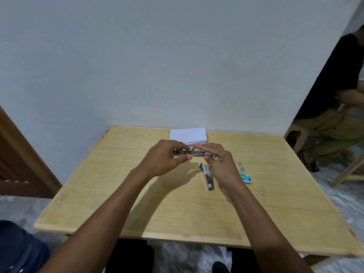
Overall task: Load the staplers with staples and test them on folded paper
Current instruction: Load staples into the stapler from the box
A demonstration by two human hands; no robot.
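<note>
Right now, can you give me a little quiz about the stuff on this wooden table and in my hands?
1. True or false: the folded white paper lies at the far edge of the light wooden table.
2. Of the left hand and right hand, which holds the silver metal stapler raised above the table? A) left only B) right only C) both
3. Fill in: the small green staple box lies to the ____ of the second silver stapler, which lies flat.
Key: 1 true; 2 C; 3 right.
</note>
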